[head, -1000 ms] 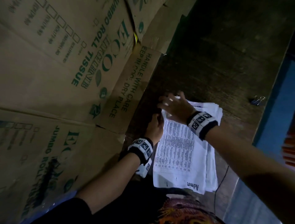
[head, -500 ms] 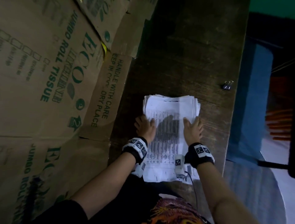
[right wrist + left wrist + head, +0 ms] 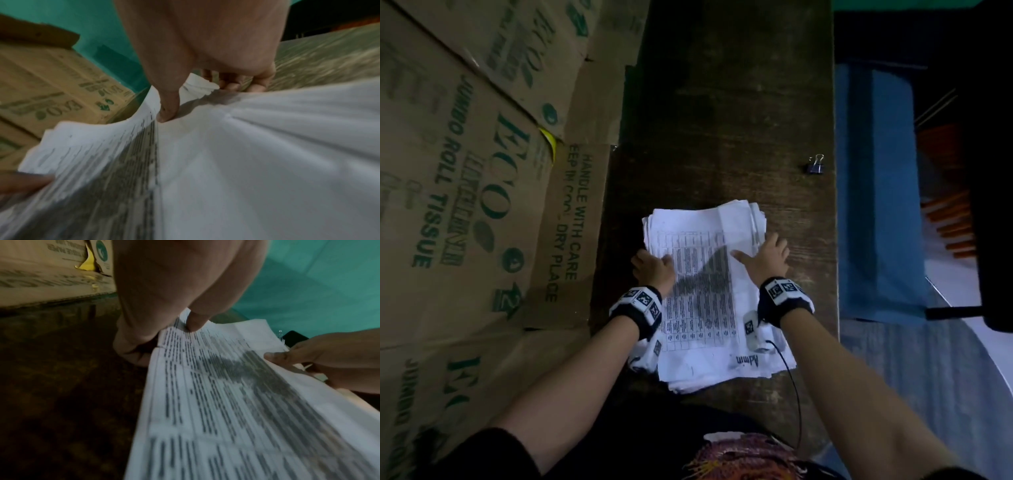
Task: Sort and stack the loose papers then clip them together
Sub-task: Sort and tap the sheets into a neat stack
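Note:
A stack of white printed papers (image 3: 705,301) lies on the dark wooden table (image 3: 722,120), its edges a little uneven. My left hand (image 3: 652,270) grips the stack's left edge, thumb (image 3: 193,324) on the top sheet and fingers (image 3: 133,352) curled down the side. My right hand (image 3: 765,260) holds the right edge, with its thumb (image 3: 168,112) on top and the fingers (image 3: 236,83) curled over the far side. A black binder clip (image 3: 815,165) lies apart near the table's right edge.
Printed cardboard boxes (image 3: 482,171) line the table's left side, close to my left hand. A blue surface (image 3: 876,205) lies beyond the table's right edge. Bare wood stretches beyond the stack. A thin black cable (image 3: 796,394) runs from my right wrist.
My right hand has come from the stack's far end to its right edge, then slid a little farther along with the thumb spread. The left hand has stayed on the left edge.

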A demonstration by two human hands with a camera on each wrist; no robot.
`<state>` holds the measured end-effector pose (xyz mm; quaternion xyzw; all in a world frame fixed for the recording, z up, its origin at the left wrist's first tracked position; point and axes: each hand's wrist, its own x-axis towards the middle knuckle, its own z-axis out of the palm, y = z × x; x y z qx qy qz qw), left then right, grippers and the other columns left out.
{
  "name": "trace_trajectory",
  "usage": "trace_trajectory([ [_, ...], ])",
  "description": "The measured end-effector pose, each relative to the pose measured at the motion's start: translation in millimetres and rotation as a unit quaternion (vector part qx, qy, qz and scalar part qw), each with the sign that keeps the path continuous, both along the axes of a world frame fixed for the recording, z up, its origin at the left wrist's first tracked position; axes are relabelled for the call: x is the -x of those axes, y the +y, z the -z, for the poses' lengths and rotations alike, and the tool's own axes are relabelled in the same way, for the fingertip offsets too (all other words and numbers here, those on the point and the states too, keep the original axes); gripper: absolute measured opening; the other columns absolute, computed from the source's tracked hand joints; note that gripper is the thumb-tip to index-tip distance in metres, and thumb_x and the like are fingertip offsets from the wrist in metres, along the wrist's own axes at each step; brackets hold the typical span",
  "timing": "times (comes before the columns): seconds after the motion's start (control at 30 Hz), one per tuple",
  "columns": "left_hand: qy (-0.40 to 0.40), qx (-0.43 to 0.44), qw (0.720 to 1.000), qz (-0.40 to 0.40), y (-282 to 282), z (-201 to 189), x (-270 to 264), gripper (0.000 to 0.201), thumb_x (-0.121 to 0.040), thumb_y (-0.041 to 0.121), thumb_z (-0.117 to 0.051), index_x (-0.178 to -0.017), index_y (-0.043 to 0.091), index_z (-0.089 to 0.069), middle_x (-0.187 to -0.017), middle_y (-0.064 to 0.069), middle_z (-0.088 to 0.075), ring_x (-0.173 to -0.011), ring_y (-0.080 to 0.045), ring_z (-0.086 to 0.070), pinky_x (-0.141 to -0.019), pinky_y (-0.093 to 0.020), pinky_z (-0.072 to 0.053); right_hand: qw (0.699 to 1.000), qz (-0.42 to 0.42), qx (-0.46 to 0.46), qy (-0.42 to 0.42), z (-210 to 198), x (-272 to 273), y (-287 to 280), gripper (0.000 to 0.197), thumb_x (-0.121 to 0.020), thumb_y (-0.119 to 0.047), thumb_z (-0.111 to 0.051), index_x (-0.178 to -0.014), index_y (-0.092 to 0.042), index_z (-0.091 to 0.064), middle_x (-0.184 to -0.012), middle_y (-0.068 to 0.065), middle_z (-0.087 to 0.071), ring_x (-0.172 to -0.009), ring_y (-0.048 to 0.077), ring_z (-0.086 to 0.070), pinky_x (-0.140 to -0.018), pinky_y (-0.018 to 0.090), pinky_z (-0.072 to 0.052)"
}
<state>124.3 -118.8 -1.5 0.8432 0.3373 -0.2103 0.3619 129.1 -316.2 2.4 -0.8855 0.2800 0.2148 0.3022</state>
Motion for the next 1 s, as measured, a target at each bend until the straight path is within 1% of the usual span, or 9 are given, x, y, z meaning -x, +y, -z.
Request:
trace_trajectory([
  [0.07,-0.022,-0.039,0.999,-0.001,2,-6,-9,0.062,-0.087,0.033,-0.06,-0.135,0.01,-0.026,-0.143,-0.012,-0.024,-0.131,-0.034,-0.027,-0.104,-0.051,-0.032,0.999,0.026,-0.007,-0.018,0,1,-2,0.093,-0.076,-0.056,-0.072,-0.14,-0.006,-0.027,-0.145,0.018,-0.026,-0.138,0.036,-0.022,-0.107,0.056,-0.029],
  [0.17,-0.108,-0.13,0.975,0.142,0,-21,-38,0.081,-0.076,0.034,-0.072,-0.139,0.019,-0.024,-0.145,-0.007,-0.021,-0.131,-0.031,-0.024,-0.103,-0.052,-0.032,0.998,0.061,-0.004,-0.009,-1,12,-8,0.095,-0.076,-0.058,-0.071,-0.142,-0.006,-0.026,-0.15,0.016,-0.024,-0.142,0.035,-0.018,-0.11,0.059,-0.024],
  [0.23,-0.118,-0.143,0.934,0.306,-9,-27,-64,0.09,-0.072,0.03,-0.074,-0.144,0.021,-0.02,-0.149,-0.005,-0.017,-0.134,-0.03,-0.02,-0.105,-0.052,-0.03,0.999,0.048,-0.001,0.019,0,23,-7,0.096,-0.078,-0.057,-0.07,-0.146,-0.007,-0.024,-0.153,0.014,-0.023,-0.144,0.033,-0.015,-0.11,0.061,-0.021],
  [0.33,-0.02,-0.167,0.845,0.508,-24,-26,-97,0.101,-0.071,0.027,-0.074,-0.15,0.019,-0.013,-0.152,-0.004,-0.015,-0.139,-0.031,-0.017,-0.108,-0.053,-0.025,0.997,0.041,-0.018,0.057,0,32,1,0.099,-0.079,-0.048,-0.072,-0.149,-0.007,-0.016,-0.156,0.013,-0.02,-0.145,0.033,-0.015,-0.111,0.061,-0.019],
  [0.47,0.06,-0.207,0.778,0.59,-35,-19,-116,0.105,-0.067,0.027,-0.08,-0.149,0.018,-0.014,-0.146,-0.008,-0.023,-0.136,-0.033,-0.021,-0.106,-0.051,-0.029,0.986,0.103,-0.117,0.058,2,21,-5,0.075,-0.07,-0.03,-0.084,-0.126,-0.005,-0.041,-0.133,0.017,-0.051,-0.131,0.035,-0.042,-0.104,0.05,-0.039],
  [0.6,0.113,-0.135,0.802,0.571,-31,-23,-128,0.116,-0.056,0.016,-0.09,-0.144,0.025,-0.015,-0.146,-0.014,-0.03,-0.131,-0.037,-0.034,-0.101,-0.049,-0.042,0.979,0.074,-0.183,0.049,5,15,-17,0.051,-0.05,-0.035,-0.09,-0.086,-0.01,-0.063,-0.105,0.014,-0.067,-0.112,0.033,-0.058,-0.089,0.043,-0.053],
  [0.77,0.15,-0.035,0.835,0.529,-9,-38,-145,0.105,-0.061,0.024,-0.089,-0.146,0.031,-0.027,-0.153,-0.013,-0.022,-0.136,-0.038,-0.031,-0.11,-0.051,-0.034,0.964,0.024,-0.249,-0.085,-19,21,-22,0.027,-0.071,-0.001,-0.082,-0.084,-0.005,-0.059,-0.075,-0.002,-0.06,-0.066,0.009,-0.055,-0.061,0.023,-0.042],
  [0.9,0.143,0.041,0.864,0.481,3,-53,-143,0.093,-0.058,0.029,-0.089,-0.137,0.018,-0.042,-0.131,0.004,-0.048,-0.125,-0.021,-0.043,-0.106,-0.043,-0.038,0.935,0.032,-0.319,-0.15,-26,16,-24,0.025,-0.067,0.01,-0.079,-0.083,-0.005,-0.067,-0.084,0.001,-0.07,-0.074,0.005,-0.065,-0.069,0.021,-0.054],
  [1.0,0.084,0.075,0.897,0.427,9,-61,-133,0.084,-0.052,0.04,-0.09,-0.124,0.015,-0.055,-0.116,-0.001,-0.064,-0.111,-0.021,-0.059,-0.101,-0.045,-0.046,0.925,0.033,-0.331,-0.181,-38,11,-28,0.03,-0.068,0.008,-0.079,-0.092,-0.004,-0.066,-0.09,0.003,-0.072,-0.082,0.008,-0.067,-0.074,0.024,-0.055],
])
